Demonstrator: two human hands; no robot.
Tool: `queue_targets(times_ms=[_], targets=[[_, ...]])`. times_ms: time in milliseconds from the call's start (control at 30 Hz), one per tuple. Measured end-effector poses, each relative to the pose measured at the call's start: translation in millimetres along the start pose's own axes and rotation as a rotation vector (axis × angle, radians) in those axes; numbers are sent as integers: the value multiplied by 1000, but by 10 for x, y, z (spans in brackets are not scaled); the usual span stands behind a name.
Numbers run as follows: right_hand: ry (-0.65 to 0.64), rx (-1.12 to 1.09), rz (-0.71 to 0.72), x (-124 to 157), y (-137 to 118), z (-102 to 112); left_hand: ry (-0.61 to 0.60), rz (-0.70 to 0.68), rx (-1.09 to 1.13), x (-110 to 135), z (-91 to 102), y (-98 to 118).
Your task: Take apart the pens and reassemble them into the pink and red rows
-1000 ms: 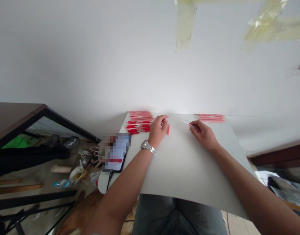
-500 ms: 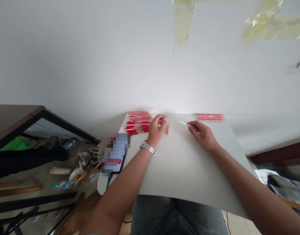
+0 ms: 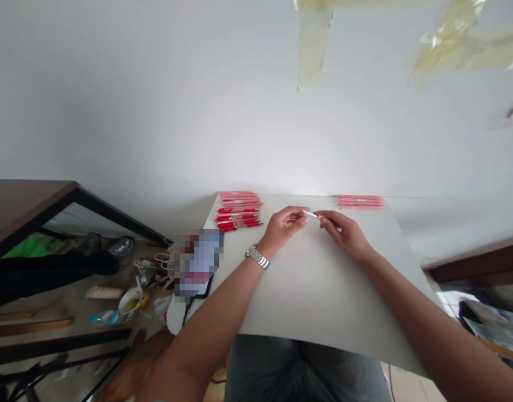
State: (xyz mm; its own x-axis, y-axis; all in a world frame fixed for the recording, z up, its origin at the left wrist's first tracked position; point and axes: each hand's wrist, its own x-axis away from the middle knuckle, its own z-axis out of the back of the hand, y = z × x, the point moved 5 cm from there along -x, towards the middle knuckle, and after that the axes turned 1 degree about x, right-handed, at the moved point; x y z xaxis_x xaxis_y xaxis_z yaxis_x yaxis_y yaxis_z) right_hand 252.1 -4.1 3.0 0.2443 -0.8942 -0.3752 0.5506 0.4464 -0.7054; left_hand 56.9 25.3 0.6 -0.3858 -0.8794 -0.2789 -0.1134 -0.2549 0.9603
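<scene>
Over the white table (image 3: 323,285), my right hand (image 3: 348,234) is closed in a pinch around a red pen; a thin white refill (image 3: 310,214) sticks out of it to the left. My left hand (image 3: 283,229), with a metal watch (image 3: 258,256) on its wrist, has its thumb and forefinger closed at the free end of that refill. Most of the pen's body is hidden in the right fingers. Left of my hands lie several red pens (image 3: 238,218) in a row, with pink pen-like sticks (image 3: 239,199) behind them.
More pink sticks (image 3: 360,201) lie at the table's back right, near the wall (image 3: 256,111). A phone (image 3: 200,268), blurred by pixels, rests at the left edge with a cable. A cup (image 3: 130,300) and a bottle (image 3: 104,318) are on the floor at left.
My left hand has moved right, from beside the red pens to the refill's tip. The short pink piece that lay by it on the table no longer shows. My right hand has barely moved.
</scene>
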Motion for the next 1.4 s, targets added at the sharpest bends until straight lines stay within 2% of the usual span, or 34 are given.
queue_targets(times_ms=[600,833,1133,1400], targets=[[-32,10,25,3,-29,-25,22,-7,38,-16,-13,24],[-16,14,4,7,16,-16,162,29,20,-22,91,31],[25,0,-35,6,79,7,344,-26,151,-61,301,-57],[53,-7,-36,-1,76,28,407,-18,196,-61,374,-46]])
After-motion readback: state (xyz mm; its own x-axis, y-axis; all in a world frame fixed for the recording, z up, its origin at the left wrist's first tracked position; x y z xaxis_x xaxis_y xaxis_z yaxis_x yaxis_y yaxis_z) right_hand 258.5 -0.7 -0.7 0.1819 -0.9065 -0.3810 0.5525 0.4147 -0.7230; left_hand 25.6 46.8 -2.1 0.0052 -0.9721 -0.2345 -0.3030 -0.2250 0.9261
